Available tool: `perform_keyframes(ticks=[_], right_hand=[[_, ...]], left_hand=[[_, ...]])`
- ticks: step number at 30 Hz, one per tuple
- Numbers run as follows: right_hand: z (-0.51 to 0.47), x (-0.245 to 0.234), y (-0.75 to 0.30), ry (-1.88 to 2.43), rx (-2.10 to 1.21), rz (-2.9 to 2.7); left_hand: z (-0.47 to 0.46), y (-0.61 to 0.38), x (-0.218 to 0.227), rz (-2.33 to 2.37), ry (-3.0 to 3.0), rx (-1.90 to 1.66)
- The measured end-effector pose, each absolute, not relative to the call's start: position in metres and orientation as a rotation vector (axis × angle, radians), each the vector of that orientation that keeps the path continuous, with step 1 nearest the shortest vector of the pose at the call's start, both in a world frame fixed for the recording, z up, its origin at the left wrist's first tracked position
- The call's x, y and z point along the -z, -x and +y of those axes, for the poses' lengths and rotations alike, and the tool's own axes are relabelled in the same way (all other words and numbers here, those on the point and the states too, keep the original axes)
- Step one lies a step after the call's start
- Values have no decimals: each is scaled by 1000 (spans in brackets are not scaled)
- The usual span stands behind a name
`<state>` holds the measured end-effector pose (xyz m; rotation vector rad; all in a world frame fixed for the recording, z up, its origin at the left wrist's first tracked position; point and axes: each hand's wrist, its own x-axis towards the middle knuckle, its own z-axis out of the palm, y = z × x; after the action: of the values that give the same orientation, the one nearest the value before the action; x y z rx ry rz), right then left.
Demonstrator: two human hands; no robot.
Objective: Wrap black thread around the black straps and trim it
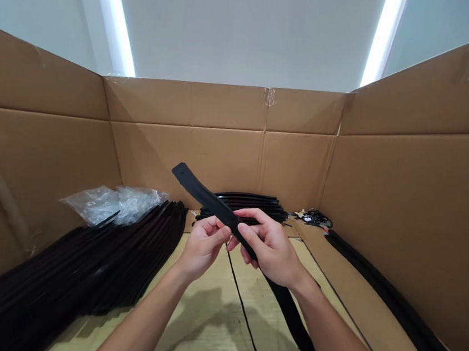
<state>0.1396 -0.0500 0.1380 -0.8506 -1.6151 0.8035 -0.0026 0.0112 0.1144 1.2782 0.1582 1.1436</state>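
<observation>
A long flat black strip (203, 193) slants up to the left in the middle of the view, with its lower end running down under my right forearm. My right hand (271, 247) is wrapped round the strip near its middle. My left hand (202, 245) pinches its fingertips at the strip's edge, right beside the right hand. A thin black cord (241, 304) hangs down from between the hands across the tabletop.
A large pile of black strips (82, 271) lies at left, with clear plastic wrapping (118, 203) behind it. A smaller stack of black strips (252, 204) sits at the back. Small dark parts (316, 218) lie at back right. Another black strip (396, 310) runs along the right. Cardboard walls (414, 217) surround the tabletop (201, 328).
</observation>
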Motion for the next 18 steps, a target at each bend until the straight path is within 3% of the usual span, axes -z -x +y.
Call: perform_keyframes(ticks=[18], right_hand=[[-20,-125,-154,932,-629,-1559]], left_hand=[[17,-2,-115,335,-1061,-1129]])
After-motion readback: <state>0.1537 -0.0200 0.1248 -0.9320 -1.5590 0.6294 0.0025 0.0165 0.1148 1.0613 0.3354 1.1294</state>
